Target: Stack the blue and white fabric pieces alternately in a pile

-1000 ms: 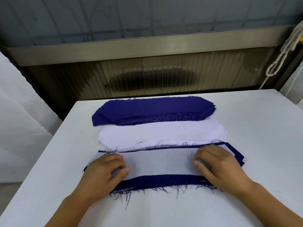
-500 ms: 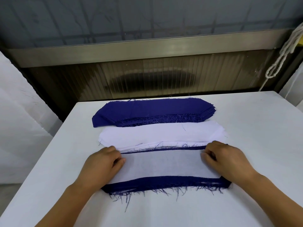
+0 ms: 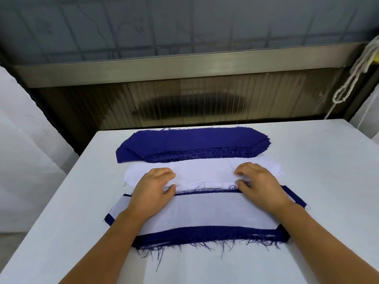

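A stack of blue fabric pieces [image 3: 192, 143] lies at the far side of the white table [image 3: 328, 181]. Just in front of it lies a stack of white fabric pieces [image 3: 205, 171]. Nearest me is the mixed pile [image 3: 205, 214], white on top with frayed blue edges showing around it. My left hand [image 3: 152, 187] and my right hand [image 3: 258, 183] are on the near edge of the white stack. Each hand pinches the top white piece, with the thumb at the edge and the fingers on top.
A dark ribbed wall panel with a metal rail runs behind the table. A white rope [image 3: 352, 74] hangs at the upper right. The table's left edge drops off beside a white surface.
Both hands left the top of the mixed pile and moved forward onto the white stack, where they now pinch its near edge.
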